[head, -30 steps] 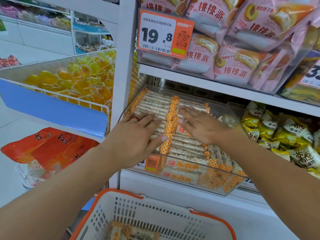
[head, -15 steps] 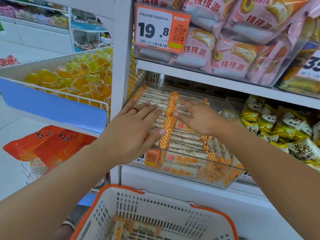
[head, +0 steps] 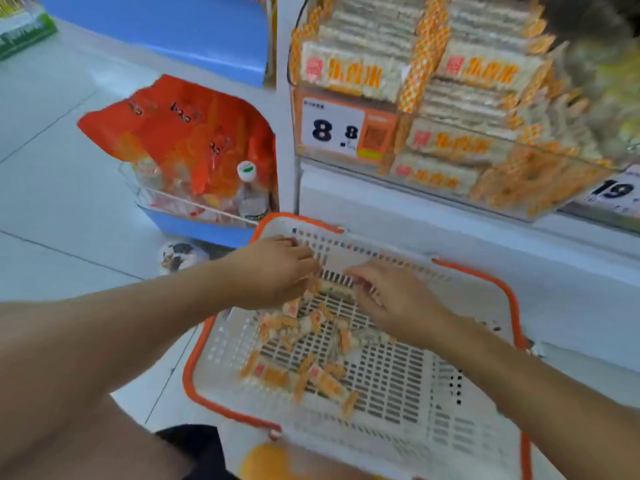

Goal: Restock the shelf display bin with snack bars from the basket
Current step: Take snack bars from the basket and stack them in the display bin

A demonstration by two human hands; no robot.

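Both hands have come down out of the shelf bin since a second ago, when they lay flat on the stacked rows, and the camera has tipped down with them. Nearest, the white basket (head: 408,386) with its orange rim fills the lower frame; loose snack bars (head: 311,368) lie scattered across its slotted floor, most in the left half. The left hand (head: 277,268) reaches into the far left corner of the basket, fingers curled down over the bars there — whether it has closed on one is lost in the blur. The right hand (head: 398,299) is just beside it, fingers bent and fingertips pinching the end of a bar (head: 334,287) that spans the gap between the two hands. Beyond the basket stands the white shelf base (head: 450,237). Above it, the clear display bin (head: 540,199) holds neat stacked rows of the same bars, with an orange-and-white price tag (head: 346,129) reading 8.8 on its front. To the left, farther off, a wire floor bin (head: 194,206) holds red-orange packets (head: 180,129) and a capped bottle (head: 251,192).
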